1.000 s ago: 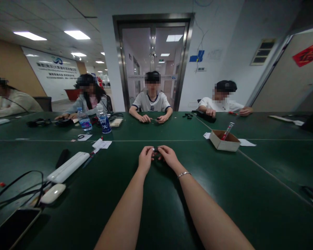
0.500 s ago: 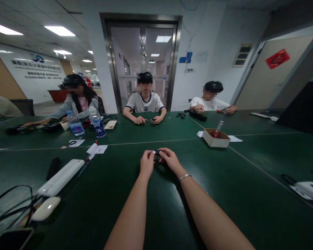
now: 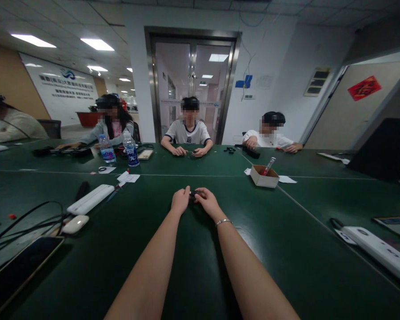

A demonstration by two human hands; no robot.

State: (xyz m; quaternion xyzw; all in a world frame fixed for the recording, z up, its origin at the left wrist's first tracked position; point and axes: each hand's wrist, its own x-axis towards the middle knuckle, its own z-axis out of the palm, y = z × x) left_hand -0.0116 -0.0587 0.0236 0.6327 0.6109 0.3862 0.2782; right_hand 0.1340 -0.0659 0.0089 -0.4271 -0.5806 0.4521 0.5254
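Observation:
A small black piece with a light, silvery end [image 3: 194,193] is held out over the green table [image 3: 200,249]. Its exact kind is too small to make out. My left hand [image 3: 180,202] pinches the light end with thumb and fingers. On the other side, my right hand [image 3: 207,202], with a silver bracelet at the wrist, has its fingers closed round the dark body. My fingers hide part of the piece.
Left of my arms lie a white power strip [image 3: 90,200], a white mouse [image 3: 76,224], cables and a phone [image 3: 25,262]. An open box [image 3: 265,180] stands ahead right. Bottles [image 3: 131,151] stand far left; another white strip [image 3: 376,249] lies right. Several people sit opposite.
The camera view has shifted, showing more of the table's left side. My hands sit slightly further left in the picture, both still on the small black piece, with its light end showing between them.

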